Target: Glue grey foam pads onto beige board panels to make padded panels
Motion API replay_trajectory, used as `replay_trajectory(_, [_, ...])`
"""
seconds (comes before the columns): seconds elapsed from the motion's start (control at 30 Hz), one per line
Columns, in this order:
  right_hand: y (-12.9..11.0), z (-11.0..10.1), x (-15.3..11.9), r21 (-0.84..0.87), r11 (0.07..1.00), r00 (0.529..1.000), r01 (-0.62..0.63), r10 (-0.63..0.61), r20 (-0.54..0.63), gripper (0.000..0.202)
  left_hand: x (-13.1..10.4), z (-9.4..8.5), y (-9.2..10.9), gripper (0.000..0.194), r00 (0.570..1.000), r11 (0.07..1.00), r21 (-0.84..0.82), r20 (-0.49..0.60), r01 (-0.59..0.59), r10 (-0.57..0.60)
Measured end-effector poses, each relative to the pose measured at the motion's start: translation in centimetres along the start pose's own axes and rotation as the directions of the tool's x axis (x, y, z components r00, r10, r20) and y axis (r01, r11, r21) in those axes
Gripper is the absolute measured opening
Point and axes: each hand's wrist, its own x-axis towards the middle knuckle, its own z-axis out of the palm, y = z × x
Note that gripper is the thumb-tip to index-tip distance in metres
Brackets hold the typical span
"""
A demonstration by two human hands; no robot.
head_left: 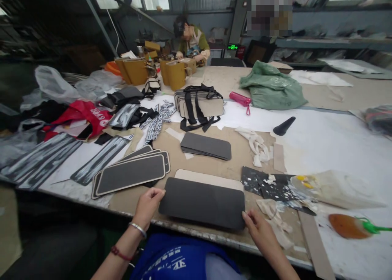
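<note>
Black rectangular panel with rounded corners (202,202): held flat between two bare hands at the near edge of a long worktable (343,145) topped with white and brown sheeting.
Left hand (150,200): thumb and fingers pinched on the panel's left edge, a silver bangle and a red bracelet at the wrist.
Right hand (260,227): thumb and fingertips closed on the panel's right edge, by its near corner.
Pale beige board with rounded corners (210,177): partly covered by the black panel, showing past its far edge; whether the two touch cannot be told.
Pale-rimmed dark panels (131,175): fanned in a loose pile toward the table's near left corner.
Small stack of dark grey panels (206,147): just beyond the beige board, farther from the near edge.
Beige bundle bound in black straps (200,106): behind that stack, toward the far edge.
Amber bottle with a green spout (350,226): lying toward the near right.
Co-worker in a green top (196,43): bent over yellow-brown pieces at the table's far end.
</note>
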Motion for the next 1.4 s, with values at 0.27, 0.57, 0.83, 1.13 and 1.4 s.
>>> replay_trajectory(0.27, [0.1, -0.6, 2.6, -0.071, 0.993, 0.995, -0.091, 0.089, -0.034, 0.042, 4.2, 3.6, -1.3, 0.025, 0.999, 0.998, 0.05, 0.032, 0.027, -0.029])
replay_trajectory(0.57, [-1.5, -0.4, 3.2, -0.214, 0.963, 0.987, -0.163, 0.156, -0.048, 0.044, 5.9, 4.6, -2.1, 0.017, 0.999, 0.984, 0.179, 0.041, 0.023, -0.031])
replay_trajectory(0.83, [-1.0, 0.0, 3.5, -0.239, 0.957, 0.986, -0.163, 0.153, -0.061, 0.042, 5.6, 4.6, -1.6, 0.02, 0.999, 0.961, 0.275, 0.041, -0.014, 0.003])
replay_trajectory(1.13, [-1.2, 1.2, 3.4, -0.334, 0.933, 0.979, -0.131, 0.069, -0.191, 0.035, 5.3, 4.5, -1.9, 0.024, 0.993, 0.895, 0.437, 0.106, -0.091, 0.05])
replay_trajectory(1.4, [0.1, 2.0, 3.4, -0.473, 0.877, 0.977, -0.084, -0.02, -0.21, 0.024, 5.2, 4.7, -1.9, 0.028, 0.99, 0.87, 0.48, 0.131, -0.11, 0.053])
